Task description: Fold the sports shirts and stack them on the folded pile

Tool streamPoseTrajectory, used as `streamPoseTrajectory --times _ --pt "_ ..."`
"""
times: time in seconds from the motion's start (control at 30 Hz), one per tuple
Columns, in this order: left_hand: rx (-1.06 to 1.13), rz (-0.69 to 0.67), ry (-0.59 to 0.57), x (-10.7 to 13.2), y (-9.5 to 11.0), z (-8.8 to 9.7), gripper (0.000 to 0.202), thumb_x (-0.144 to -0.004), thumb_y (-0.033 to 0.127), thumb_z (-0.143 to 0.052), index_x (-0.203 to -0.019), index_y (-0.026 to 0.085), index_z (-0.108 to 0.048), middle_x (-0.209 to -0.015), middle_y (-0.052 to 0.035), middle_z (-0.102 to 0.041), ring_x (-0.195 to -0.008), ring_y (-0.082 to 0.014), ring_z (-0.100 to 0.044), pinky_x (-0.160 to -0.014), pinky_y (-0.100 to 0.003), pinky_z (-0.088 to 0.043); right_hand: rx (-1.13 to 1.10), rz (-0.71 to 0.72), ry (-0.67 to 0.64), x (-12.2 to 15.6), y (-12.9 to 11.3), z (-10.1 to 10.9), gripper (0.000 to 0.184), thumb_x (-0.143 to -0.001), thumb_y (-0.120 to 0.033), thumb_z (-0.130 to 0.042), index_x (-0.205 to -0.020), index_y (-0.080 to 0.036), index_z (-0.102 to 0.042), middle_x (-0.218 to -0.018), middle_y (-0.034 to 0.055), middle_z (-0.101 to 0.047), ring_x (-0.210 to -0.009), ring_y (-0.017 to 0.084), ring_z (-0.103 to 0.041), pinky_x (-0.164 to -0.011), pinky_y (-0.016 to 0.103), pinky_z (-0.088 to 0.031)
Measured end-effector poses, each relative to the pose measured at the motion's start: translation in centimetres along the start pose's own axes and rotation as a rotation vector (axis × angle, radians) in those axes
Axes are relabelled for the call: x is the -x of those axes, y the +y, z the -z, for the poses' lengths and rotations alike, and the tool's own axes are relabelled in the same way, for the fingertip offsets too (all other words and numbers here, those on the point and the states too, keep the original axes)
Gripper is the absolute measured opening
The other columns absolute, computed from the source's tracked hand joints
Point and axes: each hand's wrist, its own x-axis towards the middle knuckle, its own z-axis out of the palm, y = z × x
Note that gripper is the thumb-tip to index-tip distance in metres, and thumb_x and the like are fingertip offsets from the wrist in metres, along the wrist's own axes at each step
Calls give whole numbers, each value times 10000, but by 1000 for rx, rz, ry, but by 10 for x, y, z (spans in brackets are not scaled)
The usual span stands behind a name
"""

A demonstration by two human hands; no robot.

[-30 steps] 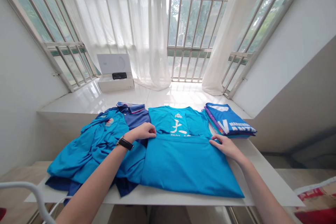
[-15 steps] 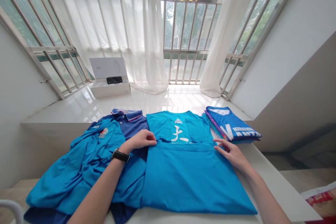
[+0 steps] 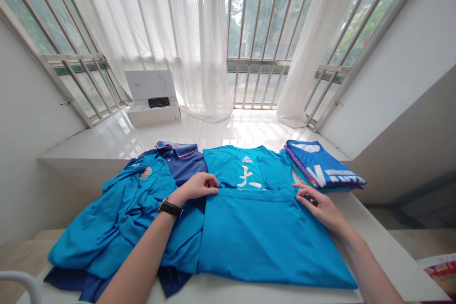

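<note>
A turquoise T-shirt (image 3: 263,242) lies flat on the white table, its lower part folded up into a straight crease across the middle. A white character and small logo show above the crease. My left hand (image 3: 195,187) grips the left end of that fold, with a black wristwatch (image 3: 170,207) on the wrist. My right hand (image 3: 317,206) holds the fold's right end between thumb and fingers. To the left, a crumpled bright blue shirt (image 3: 107,228) lies over a navy polo shirt (image 3: 183,164), partly under my left forearm.
A folded stack of blue and purple sports shirts (image 3: 322,168) sits at the far right of the white table (image 3: 388,251). Beyond lies a glossy white window ledge (image 3: 242,135), holding an open white box (image 3: 151,99) with a black object. Sheer curtains and barred windows stand behind.
My head has turned slightly, shifting the whole scene. Both hands stay at the ends of the T-shirt's fold, and my right fingers have closed in on the hem.
</note>
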Motion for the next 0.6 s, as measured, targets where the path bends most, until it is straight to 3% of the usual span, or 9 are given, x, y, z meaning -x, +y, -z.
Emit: streamPoseTrajectory --times 0.13,0.23,0.3,0.47,0.6 --pt "4 -3 -3 1 4 2 453 -772 539 -674 -965 135 -748 -779 -38 -666 -652 -135 -536 -598 -228 -407 2 -4 16 -1 -3 -3 426 -833 -655 -578 -846 -239 -671 -1149 84 -725 -988 277 -676 -760 316 -532" --pt "13 -5 -15 2 6 4 468 -773 561 -667 -940 132 -752 -793 -50 -686 -667 -142 -548 -598 -230 -409 46 -48 59 -1 1 -4 471 -832 -680 -551 -895 -230 -675 -877 56 -741 -693 214 -644 -644 308 -508" --pt "36 -9 -19 2 7 4 482 -773 575 -664 -928 127 -752 -801 -59 -700 -675 -147 -556 -600 -233 -412 75 -61 91 -2 3 -5 487 -828 -688 -547 -890 -224 -678 -765 36 -714 -608 195 -599 -605 303 -486" --pt "56 -15 17 2 7 3 482 -775 576 -669 -910 120 -745 -802 -66 -711 -683 -154 -566 -607 -241 -423 138 -26 164 -5 9 -10 487 -822 -695 -542 -849 -229 -682 -813 56 -735 -643 210 -626 -645 322 -503" --pt "-6 -35 56 -1 3 1 375 -802 488 -671 -894 130 -733 -806 -57 -703 -677 -150 -567 -618 -241 -429 253 54 212 -7 15 -14 459 -861 -659 -514 -841 -230 -677 -876 78 -742 -679 219 -646 -673 338 -519"
